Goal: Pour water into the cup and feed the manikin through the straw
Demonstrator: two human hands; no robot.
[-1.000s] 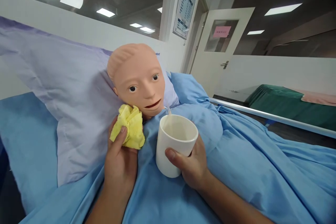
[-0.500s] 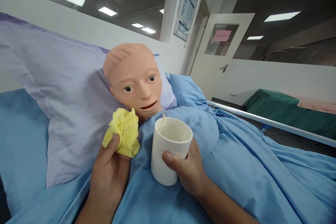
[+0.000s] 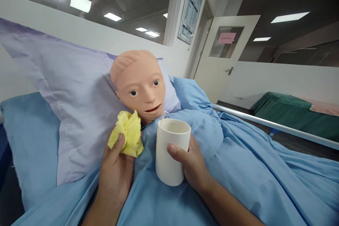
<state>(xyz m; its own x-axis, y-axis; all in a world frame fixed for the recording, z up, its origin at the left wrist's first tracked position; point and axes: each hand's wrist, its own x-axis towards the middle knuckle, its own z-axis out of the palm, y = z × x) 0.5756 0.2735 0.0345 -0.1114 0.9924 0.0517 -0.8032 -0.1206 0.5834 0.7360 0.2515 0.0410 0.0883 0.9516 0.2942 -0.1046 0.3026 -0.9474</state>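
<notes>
A crumpled yellow cloth (image 3: 128, 134) is pinched in my left hand (image 3: 116, 169), thumb across its front, just below the chin of a mannequin head (image 3: 140, 84). My right hand (image 3: 193, 166) wraps round a white mug (image 3: 171, 162), with the thumb on its near side and the fingers mostly hidden behind. The mug stands nearly upright above the blue blanket (image 3: 238, 176). A short bit of clear straw (image 3: 162, 117) shows at its far left rim. The mannequin's mouth is slightly parted, and nothing touches it.
Behind the head lies a lilac pillow (image 3: 79, 102) on a light blue one (image 3: 34, 130). A white bed rail (image 3: 278, 127) runs along the far side. Beyond it are a green-covered bed (image 3: 280, 109) and a door standing ajar (image 3: 212, 67).
The mug has come more upright, and less of the straw shows above its rim. The view has shifted slightly, and my left hand still grips the cloth.
</notes>
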